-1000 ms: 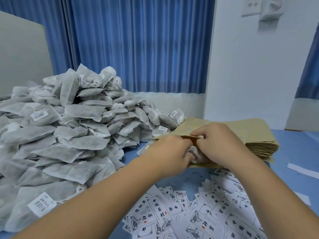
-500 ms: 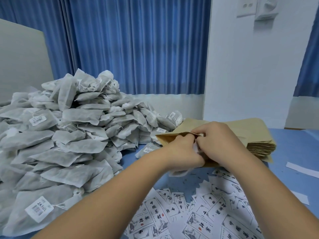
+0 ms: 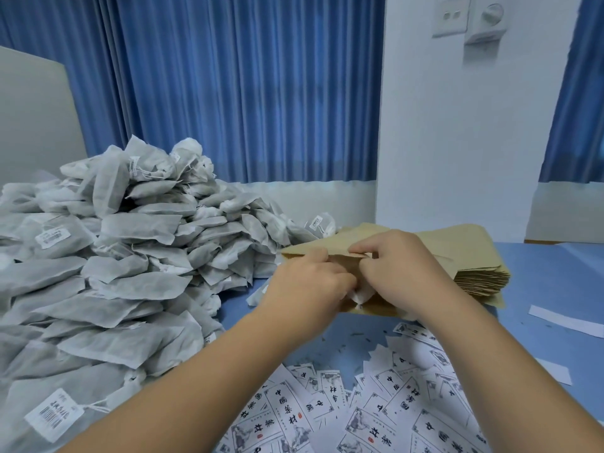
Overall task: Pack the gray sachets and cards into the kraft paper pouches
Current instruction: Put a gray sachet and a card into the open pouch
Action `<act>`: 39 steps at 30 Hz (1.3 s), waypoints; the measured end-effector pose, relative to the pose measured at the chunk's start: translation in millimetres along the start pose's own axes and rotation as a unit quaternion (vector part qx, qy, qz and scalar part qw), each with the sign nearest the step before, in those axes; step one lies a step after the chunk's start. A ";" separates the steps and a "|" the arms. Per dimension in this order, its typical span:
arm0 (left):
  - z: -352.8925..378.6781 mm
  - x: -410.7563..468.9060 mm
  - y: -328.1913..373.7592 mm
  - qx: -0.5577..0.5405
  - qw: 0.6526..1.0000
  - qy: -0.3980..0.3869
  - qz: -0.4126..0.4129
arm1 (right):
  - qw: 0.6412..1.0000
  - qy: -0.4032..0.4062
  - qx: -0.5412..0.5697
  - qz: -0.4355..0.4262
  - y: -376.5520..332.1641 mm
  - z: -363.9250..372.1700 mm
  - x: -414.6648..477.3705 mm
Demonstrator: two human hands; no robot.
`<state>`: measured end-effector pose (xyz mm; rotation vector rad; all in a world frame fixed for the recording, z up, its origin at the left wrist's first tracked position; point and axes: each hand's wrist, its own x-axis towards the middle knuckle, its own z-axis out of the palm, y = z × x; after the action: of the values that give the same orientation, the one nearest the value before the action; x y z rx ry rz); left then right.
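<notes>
Left grip [image 3: 310,282] curls round a sachet [image 3: 360,295], approx. half inside the top pouch [image 3: 457,243] on the table [image 3: 539,289]. Right grip [image 3: 402,266] pinches the pouch lip. Sachet prob. light, soft, squashy: hold mid-body. Paper's thin, so pinch w/ care.

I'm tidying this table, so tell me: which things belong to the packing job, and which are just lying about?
Job in hand:
sachet pile
cards
pouch stack
pouch, pinched by the right hand
sachet, gripped by the left hand

Lying about:
paper strips
wall switch
curtain
</notes>
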<state>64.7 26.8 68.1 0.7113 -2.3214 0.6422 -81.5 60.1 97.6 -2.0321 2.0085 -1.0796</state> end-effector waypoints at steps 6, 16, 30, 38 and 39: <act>-3.4 14.3 3.4 0.088 0.988 -0.087 -0.093 | 0.999 0.009 -0.021 -0.031 -9.3 4.0 -0.8; 17.4 5.7 2.7 -0.163 0.974 -0.110 -0.112 | 0.999 0.046 0.003 -0.023 -2.3 6.0 2.4; -10.9 -4.0 -24.3 -0.334 0.916 -0.182 -0.131 | 0.995 0.096 0.005 -0.033 4.1 20.9 3.3; -58.9 -13.9 -131.1 -0.176 0.952 -0.105 -0.226 | 0.997 0.066 0.023 0.015 -25.4 21.5 28.3; -63.1 -12.9 -147.3 -0.139 0.956 -0.096 -0.240 | 0.998 0.056 0.018 0.018 -33.8 22.6 37.1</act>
<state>191.3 -40.1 141.3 1.1865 -2.2183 0.0261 -45.3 21.9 113.6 -1.9517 2.0518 -1.2385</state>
